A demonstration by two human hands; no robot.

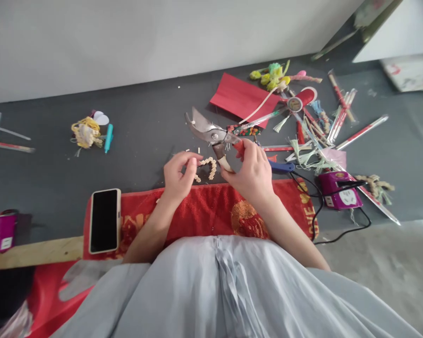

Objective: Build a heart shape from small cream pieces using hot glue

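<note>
In my right hand [252, 171] are pruning shears [215, 136], their handles gripped between fingers and thumb. The metal blades stand apart and point up and left, with a small pale bit near them. My left hand [181, 173] is closed in a pinch at one end of a beige knobbly strand [212, 164], which looks like strung beads or braid. This strand curves in a loop just right of my left fingertips, below the shears. Part of it is hidden behind the fingers. Small pale bits lie on the grey table just beyond my left hand.
A red towel [204, 211] lies along the near edge, with a phone [105, 220] on its left end. Right of me are a blue-handled tool [282, 166], a purple power socket [340, 190], a red thread spool [305, 98] and red paper [241, 96]. A yellow yarn bundle [87, 132] lies left.
</note>
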